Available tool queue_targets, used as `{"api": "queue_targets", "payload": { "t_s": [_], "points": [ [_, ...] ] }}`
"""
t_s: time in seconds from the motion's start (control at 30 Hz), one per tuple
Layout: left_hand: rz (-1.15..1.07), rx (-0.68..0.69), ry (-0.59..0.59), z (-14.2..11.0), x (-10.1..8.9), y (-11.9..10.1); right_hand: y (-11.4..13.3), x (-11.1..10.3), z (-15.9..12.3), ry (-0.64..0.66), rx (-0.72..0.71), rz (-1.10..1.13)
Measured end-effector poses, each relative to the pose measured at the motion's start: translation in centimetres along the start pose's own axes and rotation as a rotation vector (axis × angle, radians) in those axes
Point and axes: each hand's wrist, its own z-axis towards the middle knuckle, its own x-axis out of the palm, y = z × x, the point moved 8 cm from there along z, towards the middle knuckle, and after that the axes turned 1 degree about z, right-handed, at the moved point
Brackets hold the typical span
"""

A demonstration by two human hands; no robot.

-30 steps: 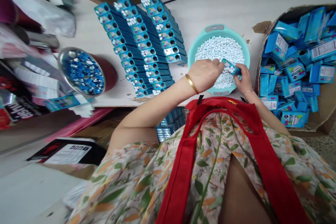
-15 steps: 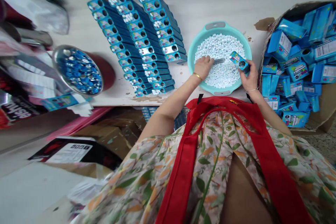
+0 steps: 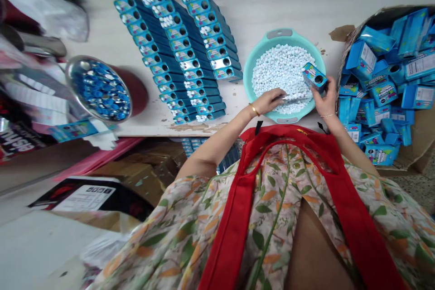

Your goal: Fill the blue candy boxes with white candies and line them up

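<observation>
Blue box point(image 3: 314, 76) is showing in the head view above the right side of a turquoise basin point(image 3: 249, 74), tilted, with a round dark hole in its upward face. The right hand point(image 3: 325, 97) is gripping it, fingers and thumb closing around the end nearer the person. The left hand point(image 3: 270, 101) is pinching a slim metallic tool point(image 3: 295, 98) between its fingertips, and the tool is pointing rightward over the small white pellets point(image 3: 282, 63) that are filling much of the basin; how deep its tip is sitting cannot be told.

To the left of the basin, three rows of blue boxes point(image 3: 207, 50) are standing side by side on the white tabletop point(image 3: 326, 4), many showing round dark holes and some showing white pellets at their ends. Farther left, a dark red pot point(image 3: 136, 88) with a metal rim is leaning, holding blue and silver pieces point(image 3: 105, 93). To the right, an open carton point(image 3: 421, 142) is holding a jumbled heap of blue boxes. A gold bracelet point(image 3: 253, 109) is circling the left wrist, and red straps point(image 3: 227, 217) are running over floral clothing point(image 3: 190, 222).
</observation>
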Motion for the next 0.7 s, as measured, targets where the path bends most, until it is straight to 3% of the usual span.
{"api": "queue_targets", "payload": {
  "t_s": [0.13,0.23,0.33,0.5,0.6,0.7],
  "points": [
    [0.117,0.045,-0.04,-2.1,-5.1,-3.5,0.8,0.6,-0.2,0.013,-0.063,-0.053],
    [0.285,0.001,-0.052,-2.2,-7.8,-6.5,1.2,1.7,-0.5,0.093,-0.087,-0.081],
    [0.455,-0.079,-0.039,-1.3,-8.4,-9.5,1.6,2.7,-0.9,0.162,-0.108,-0.098],
    [0.556,-0.094,-0.094,-0.6,-7.9,-14.1,2.3,3.5,-1.3,0.155,-0.133,-0.107],
    [0.603,-0.139,-0.17,-0.4,-9.4,-13.1,2.1,3.0,-1.3,0.14,-0.079,-0.104],
    [0.65,-0.258,-0.256,1.0,-11.3,-7.6,1.9,2.0,-1.2,0.101,-0.039,-0.08]
  ]
}}
